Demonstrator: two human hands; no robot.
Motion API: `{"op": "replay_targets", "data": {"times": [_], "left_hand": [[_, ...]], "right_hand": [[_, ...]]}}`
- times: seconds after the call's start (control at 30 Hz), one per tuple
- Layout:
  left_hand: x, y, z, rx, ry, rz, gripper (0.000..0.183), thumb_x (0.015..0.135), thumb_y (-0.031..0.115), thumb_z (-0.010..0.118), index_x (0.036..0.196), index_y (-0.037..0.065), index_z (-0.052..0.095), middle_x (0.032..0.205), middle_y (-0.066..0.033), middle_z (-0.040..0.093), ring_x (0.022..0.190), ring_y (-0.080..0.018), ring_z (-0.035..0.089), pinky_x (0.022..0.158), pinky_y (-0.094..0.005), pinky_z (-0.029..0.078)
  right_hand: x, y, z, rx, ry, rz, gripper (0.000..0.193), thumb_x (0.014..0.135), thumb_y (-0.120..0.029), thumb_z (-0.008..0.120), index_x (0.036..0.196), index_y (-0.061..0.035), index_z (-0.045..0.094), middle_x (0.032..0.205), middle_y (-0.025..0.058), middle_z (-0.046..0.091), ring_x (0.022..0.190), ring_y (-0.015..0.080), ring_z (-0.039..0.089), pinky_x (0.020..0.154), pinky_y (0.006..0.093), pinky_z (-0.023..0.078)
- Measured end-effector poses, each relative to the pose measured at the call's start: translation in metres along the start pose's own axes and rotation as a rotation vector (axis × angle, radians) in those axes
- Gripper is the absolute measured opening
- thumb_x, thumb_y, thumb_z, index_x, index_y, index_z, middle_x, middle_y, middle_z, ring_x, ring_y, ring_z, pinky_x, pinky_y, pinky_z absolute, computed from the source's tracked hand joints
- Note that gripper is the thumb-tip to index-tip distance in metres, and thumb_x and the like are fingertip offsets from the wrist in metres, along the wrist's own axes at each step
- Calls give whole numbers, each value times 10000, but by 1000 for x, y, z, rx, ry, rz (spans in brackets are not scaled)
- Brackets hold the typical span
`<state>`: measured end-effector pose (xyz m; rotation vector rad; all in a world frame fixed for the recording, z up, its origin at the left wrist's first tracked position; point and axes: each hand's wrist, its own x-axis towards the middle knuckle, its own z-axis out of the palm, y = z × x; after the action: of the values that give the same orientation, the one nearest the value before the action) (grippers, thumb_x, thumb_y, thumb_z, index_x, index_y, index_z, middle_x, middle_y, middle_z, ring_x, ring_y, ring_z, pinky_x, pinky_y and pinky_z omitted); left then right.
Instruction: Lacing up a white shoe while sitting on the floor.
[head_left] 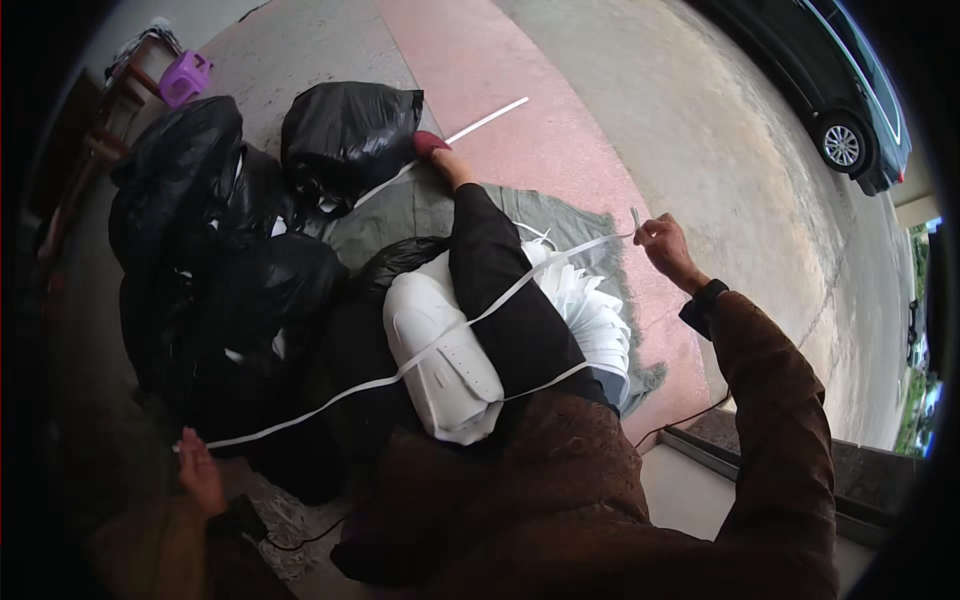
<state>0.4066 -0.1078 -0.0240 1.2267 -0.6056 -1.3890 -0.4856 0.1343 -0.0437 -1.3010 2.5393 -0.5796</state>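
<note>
A white strap (pixel 432 350) stretches in a long line between my two hands, across my lap. Out to the lower left, my left hand (pixel 202 475) pinches one end. Raised over the pink floor strip on the right, my right hand (pixel 668 248) is closed on the other end, with a short tail sticking up. Under the strap lies a bundle of nested white pieces (pixel 440 365) with small holes, shaped like shoe uppers. Beyond my dark trouser leg, another fanned stack of white pieces (pixel 592 318) sits with a strap near it.
Several stuffed black plastic bags (pixel 345 130) crowd the left and far side. A grey-green cloth (pixel 560 215) covers the floor under my leg. At the back left is a purple plastic stool (pixel 185 78); a dark car (pixel 850 90) stands far right.
</note>
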Motion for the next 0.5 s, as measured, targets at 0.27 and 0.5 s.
{"op": "replay_targets", "data": {"times": [0.27,0.5], "left_hand": [[-209,-164,321,413,-404,-150,35,927,-6,628,951,-29,622,789,-78,656,612,-111,599,580,-237,496],[-181,-200,341,327,-251,-36,82,890,-57,651,887,-18,580,759,-78,652,596,-106,596,586,-234,504]], "right_hand": [[-127,-259,86,942,-560,-70,137,928,-110,671,932,19,715,767,52,642,679,117,581,624,267,466],[-98,-270,124,815,-457,24,100,948,-49,631,987,16,696,853,37,700,757,60,584,699,228,492]]}}
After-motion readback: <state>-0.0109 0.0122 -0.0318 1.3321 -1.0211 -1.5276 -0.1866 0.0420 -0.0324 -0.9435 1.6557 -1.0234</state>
